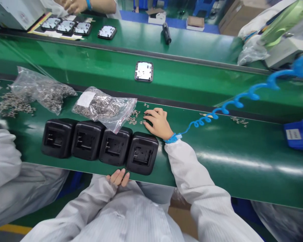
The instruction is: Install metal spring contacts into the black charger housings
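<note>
On nr green bench (217, 181), 4 blk housings (101, 144) sit in 1 row, w/ 2 clear bags (123, 109) of small metal pcs (103, 106) behind, the R bag's corner overlapping housing no. 3 from L. R hand (158, 122), in 1 blue wrist strap (173, 138), has its fingertips at the loose metal pcs (132, 117) beside that bag, can't tell if any pc is pinched; L hand (119, 177) has fingers at bench edge just nearside of housings 3 & 4, palm hidden, grip unclear. Beyond, 1 flat device (144, 71) lies on the belt (192, 77) & 4 similar units (107, 32) on far bench (141, 33).
</note>
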Demonstrator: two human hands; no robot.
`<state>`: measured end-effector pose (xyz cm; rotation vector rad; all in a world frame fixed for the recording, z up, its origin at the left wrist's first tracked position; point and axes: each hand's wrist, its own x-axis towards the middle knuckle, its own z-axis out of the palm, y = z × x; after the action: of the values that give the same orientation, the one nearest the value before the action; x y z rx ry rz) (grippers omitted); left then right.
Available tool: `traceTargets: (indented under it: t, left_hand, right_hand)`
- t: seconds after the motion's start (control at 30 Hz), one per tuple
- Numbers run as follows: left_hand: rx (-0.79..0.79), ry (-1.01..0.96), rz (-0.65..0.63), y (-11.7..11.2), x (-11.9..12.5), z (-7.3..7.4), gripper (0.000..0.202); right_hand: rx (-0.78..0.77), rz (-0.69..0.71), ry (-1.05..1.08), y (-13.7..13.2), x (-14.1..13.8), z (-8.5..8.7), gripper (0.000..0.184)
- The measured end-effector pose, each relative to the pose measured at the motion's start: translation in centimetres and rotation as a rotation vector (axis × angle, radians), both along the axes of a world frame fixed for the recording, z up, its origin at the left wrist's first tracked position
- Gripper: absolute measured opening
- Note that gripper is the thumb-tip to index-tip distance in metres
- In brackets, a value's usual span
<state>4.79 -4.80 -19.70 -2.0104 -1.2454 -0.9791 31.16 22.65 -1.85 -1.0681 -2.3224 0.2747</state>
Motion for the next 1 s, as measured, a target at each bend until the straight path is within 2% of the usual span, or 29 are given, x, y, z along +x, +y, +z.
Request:
traceTargets:
  t: [0.13, 0.23, 0.3, 0.43, 0.57, 0.7, 0.83, 1.0]
  left_hand:
    - [0.189, 0.013, -0.055, 0.7, 0.2, 0.2, 0.040]
    - [0.162, 0.020, -0.069, 0.6, 0.1, 0.8, 0.036]
    - [0.128, 0.020, -0.080, 0.4, -0.1, 1.1, 0.035]
    - [0.070, -0.016, -0.099, 0.3, -0.1, 1.0, 0.039]
    - [-0.048, -0.045, -0.064, 0.7, -0.1, 0.8, 0.050]
    - [-0.141, -0.044, 0.000, 0.7, -0.3, 1.0, 0.057]
    - [-0.122, -0.020, 0.029, 0.6, -0.2, 0.9, 0.061]
    - [-0.084, 0.008, 0.049, 0.7, -0.1, 1.3, 0.063]
  right_hand:
    - [0.024, -0.013, -0.054, -0.1, -0.3, 0.3, 0.031]
    - [0.027, 0.082, -0.170, -0.2, -0.8, 0.8, 0.045]
    - [0.010, 0.098, -0.235, -0.2, -1.0, 1.0, 0.046]
    - [-0.025, 0.026, -0.271, 0.2, -1.2, 1.1, 0.044]
    - [0.017, -0.032, -0.217, 0.9, -1.9, 1.6, 0.037]
    - [0.072, 0.058, -0.194, 1.4, -3.0, 1.7, 0.032]
    - [0.023, 0.067, -0.152, 1.6, -3.2, 1.4, 0.031]
    - [-0.026, -0.054, 0.120, 1.9, -1.7, 2.0, 0.017]
